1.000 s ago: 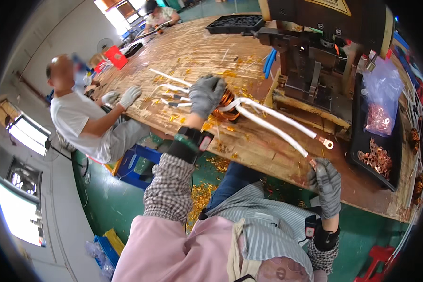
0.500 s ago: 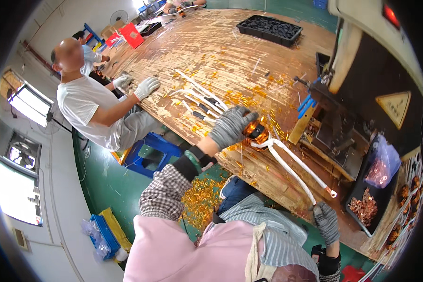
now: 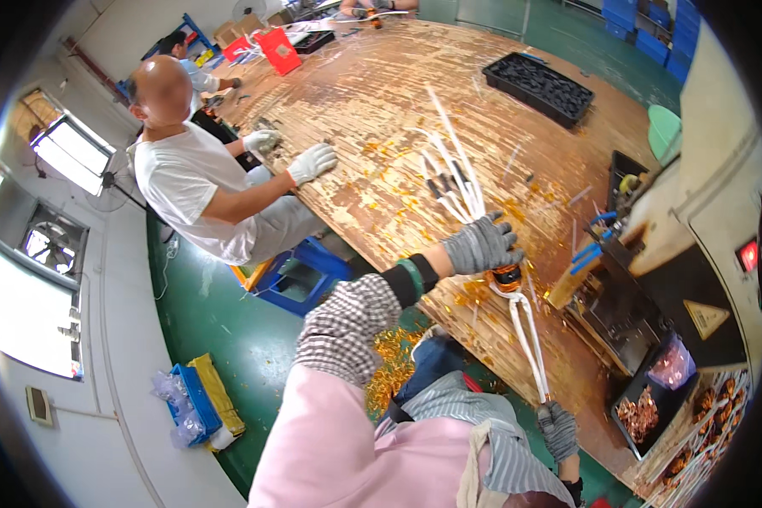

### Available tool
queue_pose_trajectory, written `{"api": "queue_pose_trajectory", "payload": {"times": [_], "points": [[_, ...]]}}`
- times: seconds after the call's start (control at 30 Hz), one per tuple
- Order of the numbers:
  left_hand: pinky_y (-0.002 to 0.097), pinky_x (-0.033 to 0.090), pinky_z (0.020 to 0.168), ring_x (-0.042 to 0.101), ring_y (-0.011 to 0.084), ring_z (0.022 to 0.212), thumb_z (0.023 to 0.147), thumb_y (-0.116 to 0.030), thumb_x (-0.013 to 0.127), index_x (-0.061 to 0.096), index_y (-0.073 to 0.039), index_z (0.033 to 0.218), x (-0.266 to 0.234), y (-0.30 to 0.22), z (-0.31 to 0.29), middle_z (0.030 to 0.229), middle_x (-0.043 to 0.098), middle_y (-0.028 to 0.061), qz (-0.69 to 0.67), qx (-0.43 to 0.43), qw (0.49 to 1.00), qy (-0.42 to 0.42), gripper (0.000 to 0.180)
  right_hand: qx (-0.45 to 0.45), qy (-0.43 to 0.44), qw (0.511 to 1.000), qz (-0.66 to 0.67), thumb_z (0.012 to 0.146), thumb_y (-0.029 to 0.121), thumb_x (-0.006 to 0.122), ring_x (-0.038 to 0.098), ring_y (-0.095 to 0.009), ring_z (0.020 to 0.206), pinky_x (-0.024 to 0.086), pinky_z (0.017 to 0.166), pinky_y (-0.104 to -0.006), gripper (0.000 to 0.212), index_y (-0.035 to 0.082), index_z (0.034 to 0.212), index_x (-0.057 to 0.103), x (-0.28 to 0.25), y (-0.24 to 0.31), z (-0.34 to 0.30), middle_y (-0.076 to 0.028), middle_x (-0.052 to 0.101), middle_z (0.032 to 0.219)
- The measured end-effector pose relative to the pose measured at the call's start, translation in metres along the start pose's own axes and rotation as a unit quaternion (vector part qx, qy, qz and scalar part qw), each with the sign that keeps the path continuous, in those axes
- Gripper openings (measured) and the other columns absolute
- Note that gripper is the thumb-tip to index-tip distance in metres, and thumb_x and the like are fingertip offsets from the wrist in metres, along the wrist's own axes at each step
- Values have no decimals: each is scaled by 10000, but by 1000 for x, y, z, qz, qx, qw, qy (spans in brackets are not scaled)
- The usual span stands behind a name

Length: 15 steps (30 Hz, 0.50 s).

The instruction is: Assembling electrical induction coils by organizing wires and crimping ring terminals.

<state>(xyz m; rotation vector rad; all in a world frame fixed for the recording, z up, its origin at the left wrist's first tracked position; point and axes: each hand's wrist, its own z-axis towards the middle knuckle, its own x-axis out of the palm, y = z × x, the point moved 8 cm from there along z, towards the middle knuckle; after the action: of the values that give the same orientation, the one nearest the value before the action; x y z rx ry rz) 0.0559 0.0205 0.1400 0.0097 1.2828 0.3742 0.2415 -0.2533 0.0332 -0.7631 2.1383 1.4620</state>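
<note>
My gloved left hand (image 3: pixel 481 244) is closed over a copper-wound coil (image 3: pixel 506 277) near the front edge of the worn wooden table (image 3: pixel 398 110). From the coil's far side several white sleeved leads (image 3: pixel 459 182) fan out over the tabletop, some with black sleeve sections. Two more white leads (image 3: pixel 529 343) run from its near side toward me. My right hand (image 3: pixel 559 430), in a grey glove, is closed around their ends at the table edge. A bit of copper shows just above its fingers; the lead tips are hidden.
A machine (image 3: pixel 618 313) with blue-handled parts stands on the right. Beside it are a black tray of copper terminals (image 3: pixel 637 416) and a pile of coils (image 3: pixel 686 449). Farther back sits a tray of black pieces (image 3: pixel 538 87). A co-worker's gloved hand (image 3: pixel 313 162) rests on the table's left edge.
The two near leads, spread apart before with one lug end free, now run close together into my right hand. The far leads point more directly away. The head view has turned.
</note>
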Motion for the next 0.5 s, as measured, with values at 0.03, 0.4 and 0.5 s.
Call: {"api": "queue_pose_trajectory", "payload": {"times": [0.03,0.4,0.5], "points": [[383,437,766,552,225,823,749,-186,540,527,-165,963,3,5,-2,799,544,43,2,-3,1000,-6,215,7,3,1000,19,881,265,522,534,-184,521,428,511,-315,263,11,866,589,3,4,5,-103,553,604],[431,307,1021,365,357,1228,686,-301,680,507,-136,1216,39,37,-21,1295,407,197,-231,-301,923,68,582,31,-33,990,134,915,296,480,392,-90,520,303,457,-250,275,60,783,528,2,-36,14,9,449,584],[442,242,1066,268,414,1287,626,-428,736,516,-124,1233,33,33,-20,1375,323,230,-334,-451,828,-6,714,-37,-56,996,61,917,280,467,426,-177,554,340,503,-312,286,13,851,549,7,-29,19,-71,489,642]]}}
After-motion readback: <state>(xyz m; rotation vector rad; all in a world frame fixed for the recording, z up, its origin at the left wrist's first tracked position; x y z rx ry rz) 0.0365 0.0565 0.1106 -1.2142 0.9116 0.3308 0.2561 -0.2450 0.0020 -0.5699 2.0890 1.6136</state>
